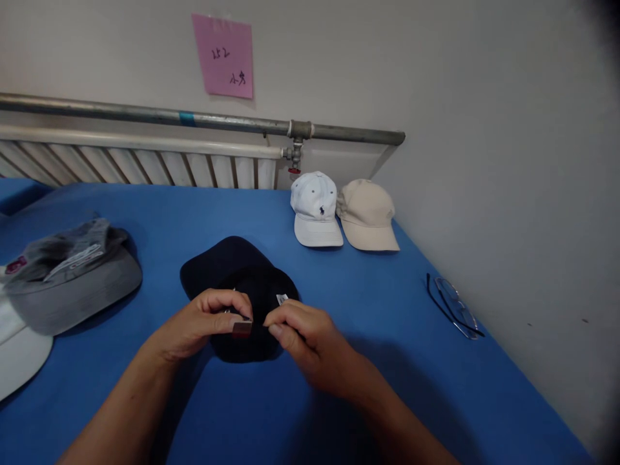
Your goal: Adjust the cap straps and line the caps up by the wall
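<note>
A dark baseball cap (227, 258) lies upside down on the blue table, its brim toward the far left and its hollow facing up. Above its near edge, my left hand (203, 320) pinches a small shiny metal buckle (242, 328) between thumb and fingers. My right hand (310, 336) is closed in a pinch just to the right, on what looks like the dark strap of the cap; the strap hardly stands out against the black fabric. A small white label (281, 299) shows inside the cap beside my right fingers.
A white cap (316, 206) and a beige cap (368, 216) stand at the back. At the left lie a grey cap (72, 278) and part of another white cap (22, 361). Eyeglasses (455, 307) rest near the right edge. A radiator (145, 165) and pipe (232, 121) run along the wall.
</note>
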Demonstrator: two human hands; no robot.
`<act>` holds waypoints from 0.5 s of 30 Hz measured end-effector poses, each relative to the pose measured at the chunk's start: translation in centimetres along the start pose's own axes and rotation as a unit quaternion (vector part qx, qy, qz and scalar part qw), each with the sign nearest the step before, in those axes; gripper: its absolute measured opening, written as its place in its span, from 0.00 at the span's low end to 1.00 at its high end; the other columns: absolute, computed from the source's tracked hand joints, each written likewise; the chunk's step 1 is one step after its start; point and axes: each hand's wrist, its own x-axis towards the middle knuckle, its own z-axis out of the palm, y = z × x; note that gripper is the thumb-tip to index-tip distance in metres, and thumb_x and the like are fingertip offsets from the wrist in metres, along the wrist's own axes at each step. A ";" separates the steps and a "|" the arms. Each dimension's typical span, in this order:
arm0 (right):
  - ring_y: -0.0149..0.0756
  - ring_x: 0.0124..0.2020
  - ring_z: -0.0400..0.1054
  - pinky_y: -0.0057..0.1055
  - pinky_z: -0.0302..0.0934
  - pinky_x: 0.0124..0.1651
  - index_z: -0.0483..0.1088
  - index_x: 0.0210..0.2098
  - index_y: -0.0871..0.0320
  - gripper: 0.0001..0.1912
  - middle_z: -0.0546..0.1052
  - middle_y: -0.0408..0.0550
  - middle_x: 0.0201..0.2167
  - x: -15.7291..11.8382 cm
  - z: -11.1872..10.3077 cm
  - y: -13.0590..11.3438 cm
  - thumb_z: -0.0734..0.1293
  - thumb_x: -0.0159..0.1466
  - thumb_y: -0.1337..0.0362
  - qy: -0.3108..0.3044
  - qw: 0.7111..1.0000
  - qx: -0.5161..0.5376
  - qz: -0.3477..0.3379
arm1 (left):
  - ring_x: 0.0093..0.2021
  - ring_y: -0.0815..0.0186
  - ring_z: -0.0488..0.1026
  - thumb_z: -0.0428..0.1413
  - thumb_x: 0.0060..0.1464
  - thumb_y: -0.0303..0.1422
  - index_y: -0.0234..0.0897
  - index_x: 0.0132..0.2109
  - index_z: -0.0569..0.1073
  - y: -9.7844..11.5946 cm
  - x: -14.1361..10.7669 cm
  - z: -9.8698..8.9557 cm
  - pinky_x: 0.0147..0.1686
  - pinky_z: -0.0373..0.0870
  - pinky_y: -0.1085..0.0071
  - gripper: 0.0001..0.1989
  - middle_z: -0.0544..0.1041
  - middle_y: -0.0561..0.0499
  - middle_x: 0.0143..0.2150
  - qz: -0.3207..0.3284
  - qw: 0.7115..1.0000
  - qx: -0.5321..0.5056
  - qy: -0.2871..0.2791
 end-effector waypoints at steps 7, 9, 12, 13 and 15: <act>0.29 0.29 0.62 0.27 0.58 0.36 0.69 0.34 0.58 0.09 0.69 0.42 0.27 0.0 0.1 0.4 0.59 0.66 0.72 -0.008 1.000 -0.027 -0.007 | 0.27 0.71 0.64 0.63 0.48 0.33 0.37 0.30 0.79 0.2 0.1 0.2 0.29 0.61 0.75 0.04 0.73 0.54 0.27 -0.017 1.000 0.008 -0.016; 0.28 0.29 0.62 0.27 0.58 0.36 0.69 0.35 0.59 0.08 0.69 0.42 0.27 0.0 0.0 0.4 0.59 0.65 0.73 -0.014 0.999 -0.028 -0.009 | 0.27 0.72 0.64 0.63 0.49 0.34 0.37 0.30 0.79 0.2 0.1 0.2 0.29 0.61 0.75 0.05 0.73 0.54 0.27 -0.015 1.000 0.008 -0.024; 0.28 0.28 0.62 0.26 0.58 0.36 0.69 0.35 0.59 0.08 0.69 0.41 0.28 0.0 -0.1 0.3 0.59 0.66 0.72 -0.022 0.999 -0.023 -0.007 | 0.26 0.72 0.63 0.64 0.49 0.34 0.37 0.30 0.79 0.0 0.1 0.1 0.29 0.60 0.75 0.05 0.72 0.55 0.26 -0.015 0.999 0.009 -0.028; 0.28 0.28 0.62 0.26 0.57 0.35 0.69 0.35 0.59 0.08 0.69 0.41 0.27 0.0 -0.1 0.3 0.60 0.66 0.72 -0.025 0.999 -0.020 -0.007 | 0.26 0.72 0.63 0.64 0.48 0.34 0.37 0.30 0.79 0.0 0.0 0.0 0.28 0.60 0.75 0.05 0.72 0.55 0.26 -0.014 0.999 0.007 -0.028; 0.28 0.28 0.62 0.26 0.57 0.35 0.69 0.35 0.59 0.08 0.69 0.41 0.27 0.0 -0.1 0.2 0.60 0.66 0.72 -0.023 1.000 -0.015 -0.008 | 0.26 0.73 0.63 0.64 0.49 0.34 0.38 0.30 0.79 -0.2 0.0 0.0 0.28 0.59 0.76 0.05 0.72 0.55 0.26 -0.013 1.000 0.004 -0.025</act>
